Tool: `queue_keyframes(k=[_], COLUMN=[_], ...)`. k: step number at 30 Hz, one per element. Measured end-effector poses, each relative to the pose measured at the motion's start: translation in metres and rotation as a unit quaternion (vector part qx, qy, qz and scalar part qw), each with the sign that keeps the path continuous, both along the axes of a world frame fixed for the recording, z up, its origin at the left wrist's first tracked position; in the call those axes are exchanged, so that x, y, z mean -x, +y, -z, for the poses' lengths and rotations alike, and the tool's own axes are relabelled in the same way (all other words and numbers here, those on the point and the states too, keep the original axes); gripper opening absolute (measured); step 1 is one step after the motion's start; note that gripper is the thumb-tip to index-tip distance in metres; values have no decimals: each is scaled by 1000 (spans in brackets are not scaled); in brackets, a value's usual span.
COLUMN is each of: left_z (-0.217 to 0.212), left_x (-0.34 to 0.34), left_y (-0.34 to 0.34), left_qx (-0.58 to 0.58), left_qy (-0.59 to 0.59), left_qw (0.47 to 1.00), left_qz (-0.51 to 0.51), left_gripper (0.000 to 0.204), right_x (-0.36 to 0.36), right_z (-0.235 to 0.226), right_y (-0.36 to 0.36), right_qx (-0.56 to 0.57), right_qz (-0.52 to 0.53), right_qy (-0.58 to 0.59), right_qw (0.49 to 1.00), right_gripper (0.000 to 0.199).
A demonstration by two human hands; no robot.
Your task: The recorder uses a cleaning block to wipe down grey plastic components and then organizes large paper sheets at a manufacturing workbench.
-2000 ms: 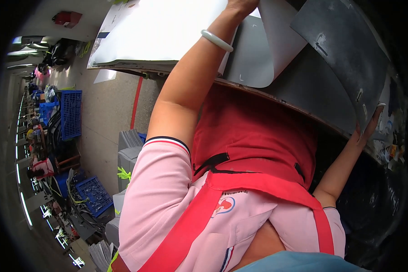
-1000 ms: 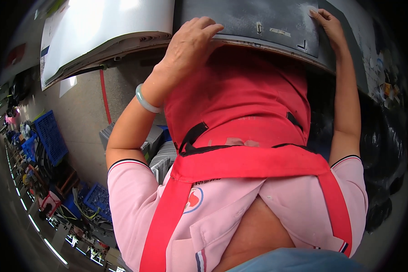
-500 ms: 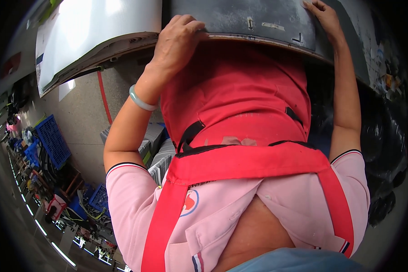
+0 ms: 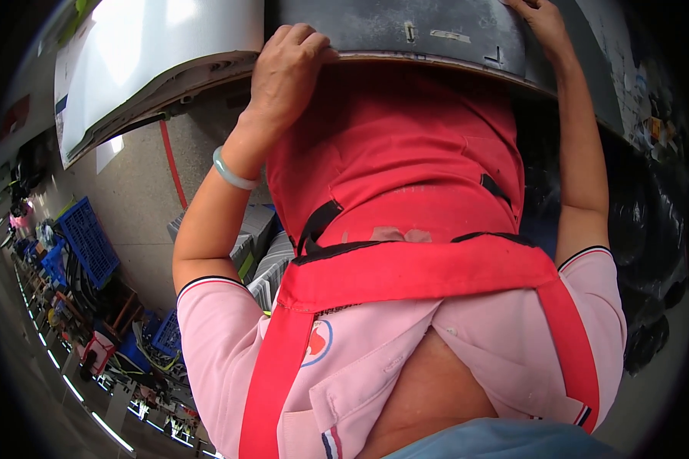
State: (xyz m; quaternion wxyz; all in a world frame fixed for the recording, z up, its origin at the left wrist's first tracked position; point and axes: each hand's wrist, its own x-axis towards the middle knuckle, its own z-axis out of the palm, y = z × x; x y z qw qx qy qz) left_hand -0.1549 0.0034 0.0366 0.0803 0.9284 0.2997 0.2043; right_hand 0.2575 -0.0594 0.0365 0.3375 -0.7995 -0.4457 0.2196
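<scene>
Dark grey sheet (image 4: 406,30) lies flat at top centre of the head view, on the bench edge just beside a white panel (image 4: 161,61). Left hand (image 4: 287,69) curls its fingers over the near edge, gripping it, likely to steady it. Right hand (image 4: 540,23) presses flat on the far right side (fingers spread), so 2 hands brace opposite ends.

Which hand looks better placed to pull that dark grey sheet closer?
Probably the left hand. Its fingers curl over the near edge of the dark grey sheet, a firm grip. The right hand only lies flat on the sheet's top near the far corner, arm stretched out.
</scene>
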Motion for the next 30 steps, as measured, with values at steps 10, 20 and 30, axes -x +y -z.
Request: queue_keyframes(k=[10, 20, 30], left_z=[6, -1, -1], left_x=[-2, -2, -4], left_y=[3, -1, 0], left_qx=[-24, 1, -14], left_qy=[-28, -5, -17], left_qw=[999, 1000, 1000], left_qz=[27, -1, 21], left_gripper=[12, 14, 13], right_x=[-5, -6, -12], right_z=[-5, 3, 17], right_y=[-2, 1, 1], right_qx=[11, -11, -48], right_qz=[-15, -27, -25], right_qy=[80, -9, -42], right_qw=[997, 1000, 998], right_gripper=[21, 24, 26])
